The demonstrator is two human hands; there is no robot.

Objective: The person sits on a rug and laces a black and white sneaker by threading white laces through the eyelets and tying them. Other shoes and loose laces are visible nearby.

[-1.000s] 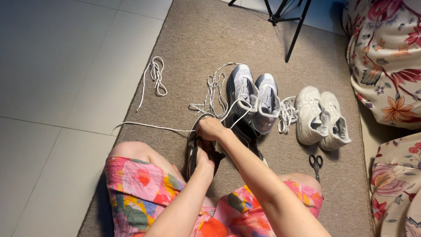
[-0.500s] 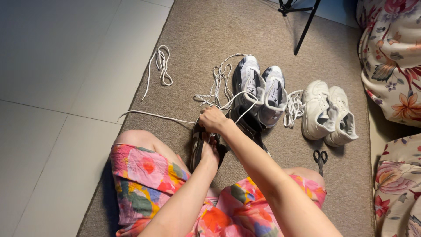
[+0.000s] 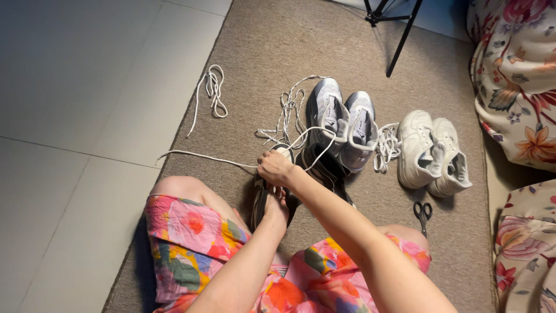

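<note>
I sit on a brown carpet with a dark shoe (image 3: 260, 200) between my knees. My left hand (image 3: 275, 207) grips the shoe near its opening. My right hand (image 3: 274, 167) is just above it, closed on a white shoelace (image 3: 197, 156) that trails left across the carpet and loops right toward a second dark shoe (image 3: 324, 168). Most of the shoe under my hands is hidden by them.
A grey and white pair of sneakers (image 3: 341, 124) and a white pair (image 3: 431, 152) stand ahead, with loose laces (image 3: 286, 113) beside them. Another lace (image 3: 213, 93) lies at the carpet edge. Scissors (image 3: 423, 213) lie right of my knee. A black stand leg (image 3: 402, 35) and floral fabric (image 3: 512, 75) sit right.
My right hand has shifted slightly with the lace, whose loop has changed shape a little. My left hand stays on the shoe. The view has shifted a little.
</note>
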